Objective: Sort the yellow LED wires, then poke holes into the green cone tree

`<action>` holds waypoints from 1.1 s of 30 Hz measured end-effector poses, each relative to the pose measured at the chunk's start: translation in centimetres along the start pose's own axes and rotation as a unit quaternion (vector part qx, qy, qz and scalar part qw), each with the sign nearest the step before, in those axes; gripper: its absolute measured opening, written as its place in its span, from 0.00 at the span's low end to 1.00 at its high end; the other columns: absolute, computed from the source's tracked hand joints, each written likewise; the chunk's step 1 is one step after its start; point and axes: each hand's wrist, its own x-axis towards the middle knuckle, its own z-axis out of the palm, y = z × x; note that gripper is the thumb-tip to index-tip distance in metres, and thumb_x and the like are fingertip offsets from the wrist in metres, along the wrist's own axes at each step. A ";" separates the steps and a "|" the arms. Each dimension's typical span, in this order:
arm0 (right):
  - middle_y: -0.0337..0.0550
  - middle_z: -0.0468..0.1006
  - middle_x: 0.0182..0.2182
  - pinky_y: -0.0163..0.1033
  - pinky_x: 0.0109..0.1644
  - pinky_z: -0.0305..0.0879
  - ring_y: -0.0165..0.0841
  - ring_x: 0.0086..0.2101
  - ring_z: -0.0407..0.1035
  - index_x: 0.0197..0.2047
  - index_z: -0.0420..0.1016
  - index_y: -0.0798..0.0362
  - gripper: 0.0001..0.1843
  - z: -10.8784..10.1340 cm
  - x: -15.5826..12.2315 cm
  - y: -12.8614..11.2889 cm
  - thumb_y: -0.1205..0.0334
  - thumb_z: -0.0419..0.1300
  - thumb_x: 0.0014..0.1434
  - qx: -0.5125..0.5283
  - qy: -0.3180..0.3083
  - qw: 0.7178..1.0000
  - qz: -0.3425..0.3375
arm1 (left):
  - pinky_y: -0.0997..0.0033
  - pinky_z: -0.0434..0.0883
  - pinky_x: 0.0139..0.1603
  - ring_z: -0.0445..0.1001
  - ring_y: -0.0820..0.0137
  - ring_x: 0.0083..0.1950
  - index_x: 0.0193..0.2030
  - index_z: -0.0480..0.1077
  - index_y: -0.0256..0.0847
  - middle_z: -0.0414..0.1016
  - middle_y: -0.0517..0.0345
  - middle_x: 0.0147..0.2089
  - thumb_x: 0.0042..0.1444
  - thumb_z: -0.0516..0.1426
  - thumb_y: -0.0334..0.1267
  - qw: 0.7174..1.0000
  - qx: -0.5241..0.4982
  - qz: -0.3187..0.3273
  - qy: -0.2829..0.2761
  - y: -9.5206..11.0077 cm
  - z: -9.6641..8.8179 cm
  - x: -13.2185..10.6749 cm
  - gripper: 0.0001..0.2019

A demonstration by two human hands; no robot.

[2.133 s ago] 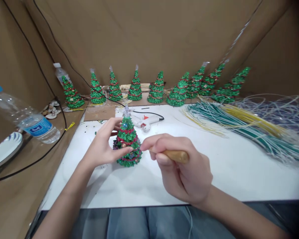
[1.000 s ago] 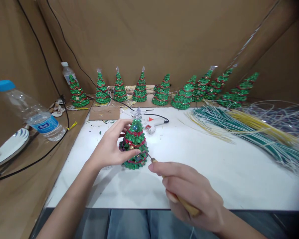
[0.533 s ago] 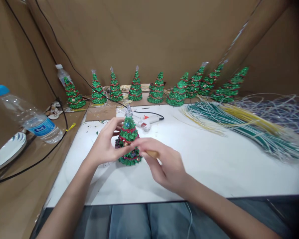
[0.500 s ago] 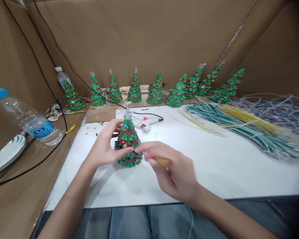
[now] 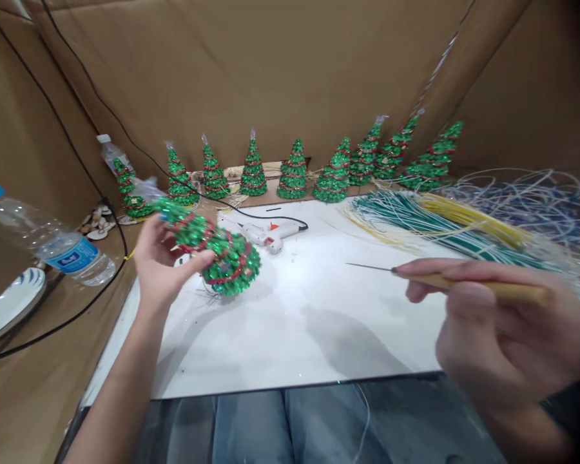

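Note:
My left hand [image 5: 162, 264] grips a small green sequin Christmas tree [image 5: 212, 248] with red garland, lifted off the white board [image 5: 309, 322] and tipped sideways, its top pointing left. My right hand [image 5: 507, 328] is closed on a wooden-handled awl [image 5: 468, 283], held low on the right; its thin metal needle points left toward the tree, well apart from it.
Several finished green trees [image 5: 292, 174] line the back of the board. A white glue gun [image 5: 270, 235] with a black cord lies behind the held tree. Green, yellow and white strands [image 5: 464, 222] pile at the right. A water bottle [image 5: 53, 241] and a plate [image 5: 9, 306] sit at the left.
My left hand has lifted the tree off the board and tipped it onto its side. My right hand has drawn the awl away to the right.

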 end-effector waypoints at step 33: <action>0.54 0.78 0.44 0.49 0.49 0.74 0.42 0.44 0.74 0.43 0.78 0.56 0.17 -1.5 -2.3 10.1 0.66 0.49 0.61 -0.335 -0.391 0.857 0.005 | 0.46 0.76 0.55 0.73 0.54 0.55 0.56 0.67 0.51 0.72 0.57 0.54 0.38 0.73 0.38 0.971 0.123 0.054 0.197 0.2 -1.4 -0.2 0.36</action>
